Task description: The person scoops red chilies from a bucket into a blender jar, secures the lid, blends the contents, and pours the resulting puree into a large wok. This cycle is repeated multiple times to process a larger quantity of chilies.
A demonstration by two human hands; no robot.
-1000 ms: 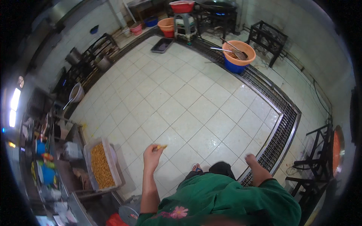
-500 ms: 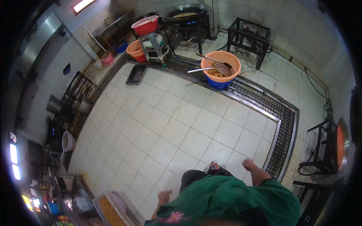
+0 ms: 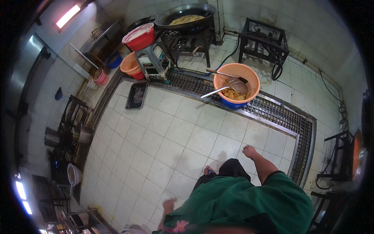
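Note:
Over the tiled floor (image 3: 163, 136), my right hand (image 3: 249, 151) hangs in front of my body with its fingers curled in and nothing visible in them. My left hand (image 3: 169, 204) swings low at my left side; motion smears its fingers, and no held thing shows. Ahead stands an orange basin (image 3: 255, 80) set on a blue tub (image 3: 230, 103), with yellowish-brown food pieces (image 3: 233, 94) inside. Across its rim lie a strainer (image 3: 238, 86) with a long pale handle and a dark-bladed turner (image 3: 242, 80). Neither hand touches the basin.
A large wok (image 3: 186, 17) with food in it sits on a burner stand. Left of it, a red basin (image 3: 139, 38) tops a grey stool (image 3: 151, 58). A black tray (image 3: 136, 95) lies on the floor. A metal drain grate (image 3: 280, 107) crosses ahead and turns along the right. Another burner frame (image 3: 263, 43) stands beyond.
I have moved forward: the basin, stool and tray appear nearer. My right hand has swung forward. The container of small brown pieces at lower left has gone out of view.

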